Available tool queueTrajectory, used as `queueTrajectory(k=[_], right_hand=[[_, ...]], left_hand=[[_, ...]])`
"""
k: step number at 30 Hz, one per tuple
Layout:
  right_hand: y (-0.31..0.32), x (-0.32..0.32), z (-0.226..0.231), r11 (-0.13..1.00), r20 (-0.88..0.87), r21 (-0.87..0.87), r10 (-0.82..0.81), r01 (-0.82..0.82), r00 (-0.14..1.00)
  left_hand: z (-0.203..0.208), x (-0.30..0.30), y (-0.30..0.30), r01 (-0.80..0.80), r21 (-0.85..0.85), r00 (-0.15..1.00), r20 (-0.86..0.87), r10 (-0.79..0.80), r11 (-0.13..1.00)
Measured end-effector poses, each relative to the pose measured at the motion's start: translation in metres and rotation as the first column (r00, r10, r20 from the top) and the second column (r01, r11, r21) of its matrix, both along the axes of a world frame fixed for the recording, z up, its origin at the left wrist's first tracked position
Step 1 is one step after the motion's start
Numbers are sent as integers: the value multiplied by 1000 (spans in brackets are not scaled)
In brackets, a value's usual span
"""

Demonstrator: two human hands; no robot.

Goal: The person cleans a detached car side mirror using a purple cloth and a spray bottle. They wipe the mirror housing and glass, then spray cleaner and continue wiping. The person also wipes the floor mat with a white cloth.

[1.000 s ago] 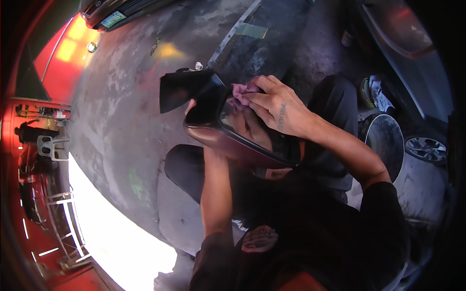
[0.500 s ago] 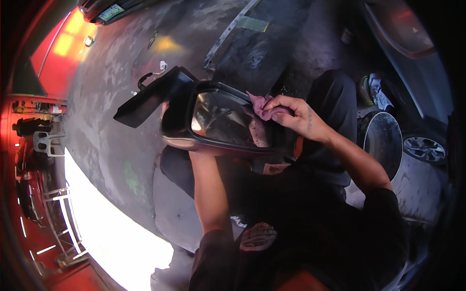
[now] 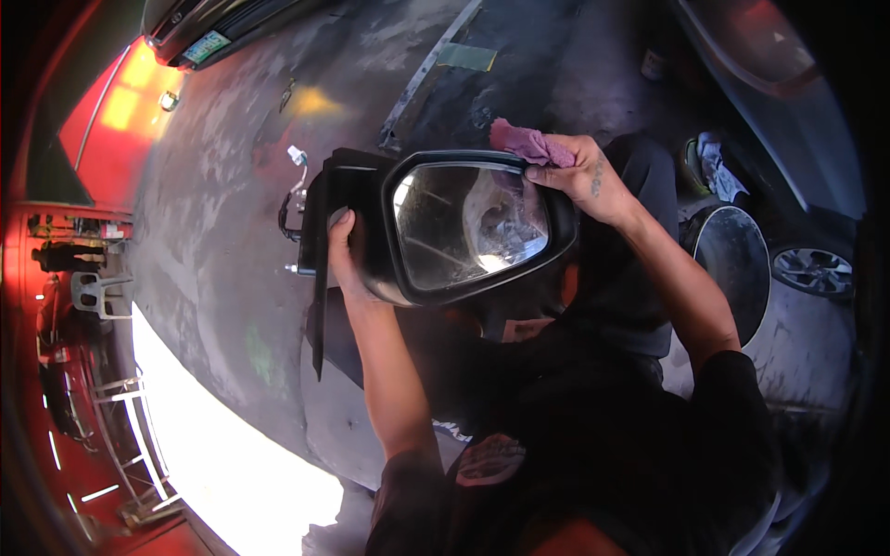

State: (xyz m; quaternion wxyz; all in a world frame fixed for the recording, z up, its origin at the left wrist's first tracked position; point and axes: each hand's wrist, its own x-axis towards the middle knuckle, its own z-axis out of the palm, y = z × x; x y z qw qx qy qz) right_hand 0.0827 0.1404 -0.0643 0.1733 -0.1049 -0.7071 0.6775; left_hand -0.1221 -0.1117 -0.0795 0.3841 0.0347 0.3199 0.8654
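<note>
A black car side mirror (image 3: 445, 222) is held up in front of me, its glass turned toward me and smudged with pale marks. My left hand (image 3: 347, 264) grips the housing near its mounting base, thumb up along the inner side. In my right hand (image 3: 589, 181) is a crumpled pink cloth (image 3: 530, 145), pinched at the mirror's upper right corner, with the thumb by the rim. A wire with a white connector (image 3: 296, 155) sticks out from the base on the far left side.
A round dark disc-like object (image 3: 732, 269) stands at the right, near a car wheel (image 3: 811, 271) and a car body panel (image 3: 779, 111). A pale rag (image 3: 716, 167) lies beyond it. At the left are a grey plastic chair (image 3: 90, 295) and a white metal frame (image 3: 139, 431); a dark car (image 3: 199, 42) is farther off.
The mirror has turned so its glass faces me more squarely and its base hangs upright. My left thumb now shows on the housing. My right hand and cloth have moved up to the top corner.
</note>
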Motion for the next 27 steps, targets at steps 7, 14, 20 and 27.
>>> queueTrajectory(k=[7,14,20,27], right_hand=[[32,7,29,998,162,34,52,-58,985],[48,-2,23,972,403,-20,223,-235,888],[16,-12,-25,819,261,-418,523,-394,811],[-34,9,-39,719,90,-635,433,-284,897]], left_hand=[[-12,19,27,57,103,985,155,-72,993],[-2,18,30,101,134,987,113,-117,986],[-2,17,28,126,13,979,159,-126,992],[-17,13,13,164,185,979,87,-182,969]])
